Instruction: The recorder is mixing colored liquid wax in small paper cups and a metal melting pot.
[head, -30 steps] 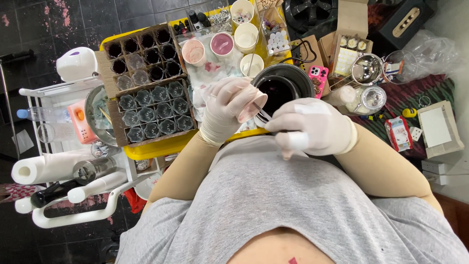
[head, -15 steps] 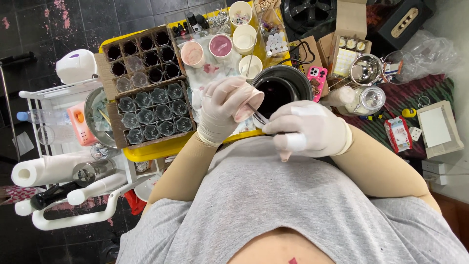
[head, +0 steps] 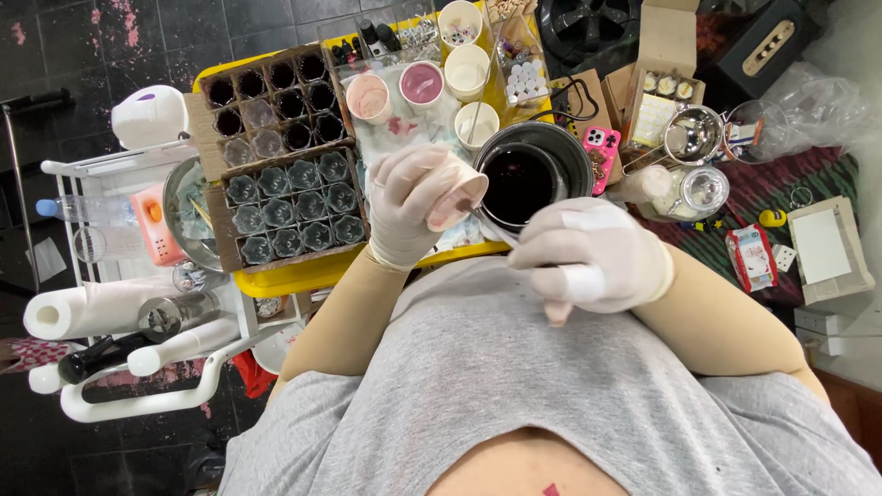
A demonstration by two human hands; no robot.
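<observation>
In the head view, the person is looking straight down over a grey shirt at a crowded worktop (head: 303, 276) carrying a yellow tray. The left hand (head: 409, 207), gloved in white, is gripping a small paper cup (head: 455, 191) with pink inside, its fingers wrapped around the cup wall and tilting the mouth toward the right hand. The right hand (head: 593, 257), also gloved, is pinching a thin metal stirring tool (head: 487, 223), fingers closed on its handle, the tip reaching into the cup. The cup is being held above the tray's near edge, just beside a dark pot (head: 533, 174) of nearly black liquid.

To the left, two cardboard crates of small glass jars (head: 289, 207) are sitting on the tray. Behind the cup, more paper cups (head: 421, 84) with pink and cream contents are standing in a loose row. A roll of paper towel (head: 87, 310) is lying on a white rack at far left.

Judging by the pose, the step in hand is stirring or scraping pink material inside the cup. The next move seems to call for keeping the cup steady and tilted while working the tool around its wall, without spilling on the shirt.
</observation>
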